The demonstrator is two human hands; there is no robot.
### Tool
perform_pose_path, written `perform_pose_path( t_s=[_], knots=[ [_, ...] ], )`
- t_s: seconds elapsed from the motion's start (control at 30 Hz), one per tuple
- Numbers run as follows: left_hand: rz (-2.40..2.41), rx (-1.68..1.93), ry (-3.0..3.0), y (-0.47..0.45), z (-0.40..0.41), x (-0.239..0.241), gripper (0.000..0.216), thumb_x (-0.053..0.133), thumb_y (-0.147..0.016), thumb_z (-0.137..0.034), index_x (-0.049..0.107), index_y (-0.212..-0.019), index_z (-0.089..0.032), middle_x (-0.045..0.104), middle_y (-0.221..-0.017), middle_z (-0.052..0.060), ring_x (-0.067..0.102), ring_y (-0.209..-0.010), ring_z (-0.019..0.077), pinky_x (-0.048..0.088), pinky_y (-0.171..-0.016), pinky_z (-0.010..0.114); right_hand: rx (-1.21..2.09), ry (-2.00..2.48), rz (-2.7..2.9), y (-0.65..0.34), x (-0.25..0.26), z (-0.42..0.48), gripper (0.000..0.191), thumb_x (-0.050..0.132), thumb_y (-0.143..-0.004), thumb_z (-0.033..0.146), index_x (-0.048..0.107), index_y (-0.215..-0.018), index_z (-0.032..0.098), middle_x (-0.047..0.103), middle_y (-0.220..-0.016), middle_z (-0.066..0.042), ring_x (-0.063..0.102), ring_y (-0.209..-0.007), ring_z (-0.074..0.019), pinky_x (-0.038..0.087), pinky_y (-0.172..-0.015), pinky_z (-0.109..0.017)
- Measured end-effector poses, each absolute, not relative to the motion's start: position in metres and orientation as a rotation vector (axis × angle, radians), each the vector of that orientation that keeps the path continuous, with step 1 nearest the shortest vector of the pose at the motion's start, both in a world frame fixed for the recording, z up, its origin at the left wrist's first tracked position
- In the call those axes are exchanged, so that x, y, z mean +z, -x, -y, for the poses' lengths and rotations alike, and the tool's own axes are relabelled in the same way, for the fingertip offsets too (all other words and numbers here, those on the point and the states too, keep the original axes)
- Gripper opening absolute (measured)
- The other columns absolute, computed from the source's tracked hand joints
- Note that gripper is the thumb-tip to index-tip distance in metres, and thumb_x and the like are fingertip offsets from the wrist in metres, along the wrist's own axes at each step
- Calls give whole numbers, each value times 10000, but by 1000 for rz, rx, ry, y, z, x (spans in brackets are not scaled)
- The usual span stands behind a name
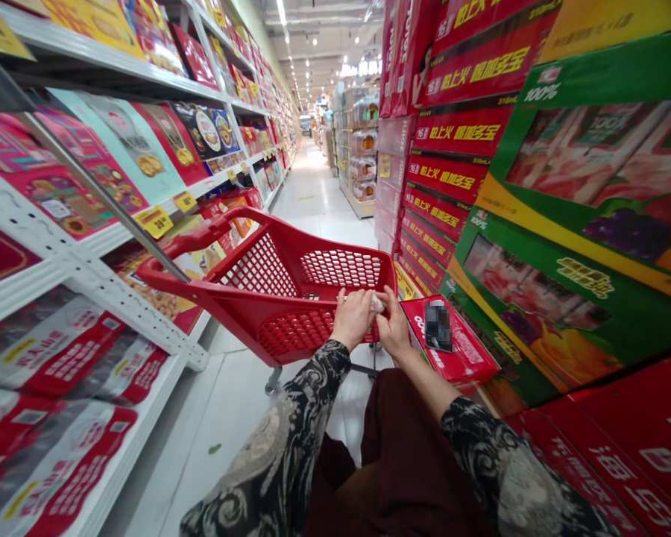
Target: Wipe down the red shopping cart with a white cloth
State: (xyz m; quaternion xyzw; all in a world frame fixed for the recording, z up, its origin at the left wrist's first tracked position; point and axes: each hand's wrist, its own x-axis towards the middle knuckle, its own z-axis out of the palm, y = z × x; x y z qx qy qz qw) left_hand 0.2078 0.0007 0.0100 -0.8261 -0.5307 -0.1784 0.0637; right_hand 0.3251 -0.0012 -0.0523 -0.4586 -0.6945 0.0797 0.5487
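Note:
Both my hands meet at the near right corner of a red plastic shopping cart [235, 302]. A small crumpled white piece that looks like a tissue [376, 303] shows between them. The fingers of my left hand [353, 319] are closed together against it, close over the cart's rim. My right hand [393, 324] pinches the same white piece from the other side. Whether either hand also rests on the rim, I cannot tell. Through its mesh sides the cart's basket is partly seen.
Left of the cart stands a white shelf [78, 257] with gift boxes and bagged goods. Stacked red drink cartons [452, 175] and green fruit-drink boxes [570, 291] line the right. A red box [470, 354] lies near my right hand. The tiled aisle [307, 179] runs ahead.

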Motion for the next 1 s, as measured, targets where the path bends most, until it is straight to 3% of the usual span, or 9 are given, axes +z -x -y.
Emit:
perform_pose_path(
  t_s=[0.17, 0.33, 0.6, 0.77, 1.0],
  knots=[
    [1529, -456, 2481, -202, -3, 16, 289, 348, -888, -224, 528, -1111, -192, 631, -1028, 63, 562, -980, 202, 122, -1095, 552, -36, 1184, 1679, -318, -58, -4, 507, 347, -877, 223, 300, -1378, 161, 535, -1250, -141, 482, -1177, -255, 392, -993, -480],
    [1574, -434, 2376, -143, 4, 29, 305, 352, -896, -250, 519, -1143, -189, 627, -1069, 68, 564, -990, 214, 48, -1108, 561, -129, 1211, 1790, -315, -64, -4, 462, 356, -879, 222, 380, -1333, 138, 540, -1251, -144, 473, -1179, -243, 322, -1032, -482],
    [1523, -522, 2330, -139, 0, 15, 367, 370, -888, -272, 478, -1235, -214, 599, -1175, 90, 528, -1098, 220, 111, -1102, 558, -59, 1378, 1894, -292, -44, -1, 376, 430, -838, 206, 531, -1197, 161, 567, -1241, -107, 411, -1220, -276, 108, -1069, -556],
    [1442, -539, 2349, -148, -6, 10, 346, 372, -885, -263, 513, -1200, -241, 626, -1134, 72, 555, -1055, 203, 75, -1112, 552, -35, 1318, 1848, -292, -47, -7, 326, 421, -830, 178, 564, -1123, 196, 611, -1176, -75, 472, -1164, -235, 132, -1068, -489],
    [1638, -545, 2139, -55, 2, 26, 375, 386, -870, -267, 509, -1224, -243, 612, -1175, 89, 551, -1076, 229, 56, -1091, 582, -52, 1219, 1784, -297, -50, -12, 261, 426, -811, 200, 590, -1015, 200, 662, -1045, -63, 536, -1058, -219, 188, -1014, -423]
  ],
)
